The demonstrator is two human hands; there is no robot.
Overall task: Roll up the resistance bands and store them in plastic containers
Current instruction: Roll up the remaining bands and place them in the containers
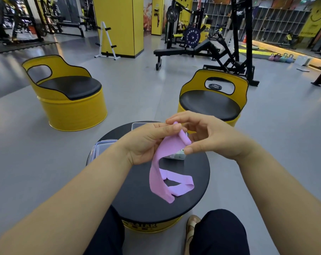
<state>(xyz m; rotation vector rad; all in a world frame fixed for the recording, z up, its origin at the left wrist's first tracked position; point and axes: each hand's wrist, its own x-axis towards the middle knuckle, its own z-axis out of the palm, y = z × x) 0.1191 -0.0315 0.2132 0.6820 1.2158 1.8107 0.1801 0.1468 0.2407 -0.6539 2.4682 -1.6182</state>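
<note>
A pink-purple resistance band (160,162) hangs from both hands above a round black drum table (137,199). Its top end is rolled into a small tube, pinched between the fingers of my left hand (146,142) and my right hand (207,135). The loose tail drops onto the tabletop and folds over itself. Clear plastic containers lie on the table: a stack at the left edge (100,150), one at the far edge (139,125), and one partly hidden under my right hand (176,155) with something pale green inside.
Two yellow barrel chairs with black seats stand beyond the table, one at left (67,96) and one at right (211,100). Weight benches and racks fill the background. My knees and a sandalled foot (191,227) sit close to the table's near side.
</note>
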